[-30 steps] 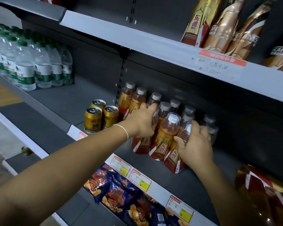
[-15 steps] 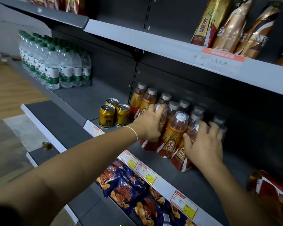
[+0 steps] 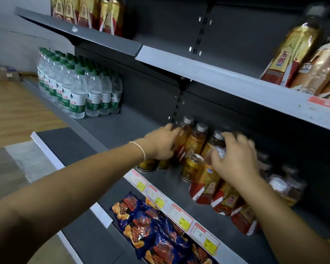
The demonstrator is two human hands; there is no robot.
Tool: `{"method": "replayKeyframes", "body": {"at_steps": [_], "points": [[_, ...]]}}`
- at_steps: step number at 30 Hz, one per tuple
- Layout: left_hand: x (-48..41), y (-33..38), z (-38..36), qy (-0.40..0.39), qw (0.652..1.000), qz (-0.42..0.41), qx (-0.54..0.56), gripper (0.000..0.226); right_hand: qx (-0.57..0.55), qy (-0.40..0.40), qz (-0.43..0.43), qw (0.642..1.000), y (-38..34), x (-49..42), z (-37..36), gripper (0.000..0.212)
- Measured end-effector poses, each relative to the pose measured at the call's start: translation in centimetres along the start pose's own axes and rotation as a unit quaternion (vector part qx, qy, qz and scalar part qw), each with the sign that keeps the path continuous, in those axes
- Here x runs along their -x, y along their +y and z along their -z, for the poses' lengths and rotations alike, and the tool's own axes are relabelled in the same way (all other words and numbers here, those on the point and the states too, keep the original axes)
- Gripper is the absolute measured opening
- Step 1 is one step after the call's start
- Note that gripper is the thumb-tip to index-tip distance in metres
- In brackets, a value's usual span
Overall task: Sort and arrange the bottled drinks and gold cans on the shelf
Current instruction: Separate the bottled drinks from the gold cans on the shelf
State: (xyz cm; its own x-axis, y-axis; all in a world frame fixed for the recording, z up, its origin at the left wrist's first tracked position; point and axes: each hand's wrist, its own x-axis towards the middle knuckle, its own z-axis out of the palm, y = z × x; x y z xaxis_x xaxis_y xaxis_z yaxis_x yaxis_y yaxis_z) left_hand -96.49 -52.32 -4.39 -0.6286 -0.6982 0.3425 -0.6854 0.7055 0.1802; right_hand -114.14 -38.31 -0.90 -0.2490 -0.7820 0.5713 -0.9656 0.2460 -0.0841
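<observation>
Amber drink bottles (image 3: 196,140) with grey caps and red-gold labels stand clustered on the grey middle shelf (image 3: 122,126). My left hand (image 3: 160,145) curls round the leftmost bottle (image 3: 185,130) at the back of the cluster. It covers the tops of two gold cans (image 3: 147,165). A third gold can (image 3: 191,166) stands apart from them, in front of the bottles. My right hand (image 3: 234,159) lies over the front bottles, with thumb and fingers round a white-capped bottle (image 3: 208,180). More bottles (image 3: 282,185) stand to the right, partly blurred.
Green-capped water bottles (image 3: 74,92) fill the shelf's left end. Between them and the cans is bare shelf. Blue snack bags (image 3: 151,225) lie on the shelf below, behind price labels (image 3: 179,216). The upper shelf (image 3: 217,77) holds gold and brown bottles (image 3: 293,54).
My left hand has moved from a front bottle to the back-left bottle above the cans. My right hand has risen onto the front bottles' tops. The view has swung left.
</observation>
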Motion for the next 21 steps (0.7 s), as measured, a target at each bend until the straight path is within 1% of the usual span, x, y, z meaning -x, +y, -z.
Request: {"method": "replayKeyframes", "body": {"at_steps": [3,5,8,12,15,17,19,21], "points": [[0.0,-4.0,1.2,-0.013,0.999,0.045,-0.004,0.062,-0.024,0.003,0.040,0.999,-3.5,-1.8,-1.3,0.048],[0.2,-6.1,1.4,-0.027,0.998,0.063,0.001,0.065,-0.031,-0.009,0.065,0.997,-5.5,-2.8,-2.6,0.046],[0.6,-8.2,0.8,-0.046,0.996,0.073,0.015,0.063,-0.024,-0.069,0.072,0.995,-7.8,-4.2,-5.3,0.050],[0.9,-8.9,-0.7,-0.060,0.995,0.060,0.052,0.056,-0.025,-0.186,0.044,0.981,-9.7,-5.6,-9.1,0.065],[1.2,-8.6,-2.2,-0.046,0.996,0.037,0.069,0.045,-0.040,-0.254,0.018,0.966,-10.1,-6.0,-11.2,0.077],[1.6,-8.5,-3.2,-0.046,0.996,0.020,0.080,0.043,-0.050,-0.295,0.005,0.954,-10.2,-6.0,-12.3,0.087],[2.0,-8.5,-3.9,-0.049,0.995,0.001,0.082,0.047,-0.058,-0.322,-0.002,0.945,-10.2,-5.8,-13.1,0.091],[2.5,-8.6,-4.3,-0.045,0.995,-0.012,0.089,0.047,-0.060,-0.326,0.002,0.944,-10.4,-5.7,-13.9,0.090]]}}
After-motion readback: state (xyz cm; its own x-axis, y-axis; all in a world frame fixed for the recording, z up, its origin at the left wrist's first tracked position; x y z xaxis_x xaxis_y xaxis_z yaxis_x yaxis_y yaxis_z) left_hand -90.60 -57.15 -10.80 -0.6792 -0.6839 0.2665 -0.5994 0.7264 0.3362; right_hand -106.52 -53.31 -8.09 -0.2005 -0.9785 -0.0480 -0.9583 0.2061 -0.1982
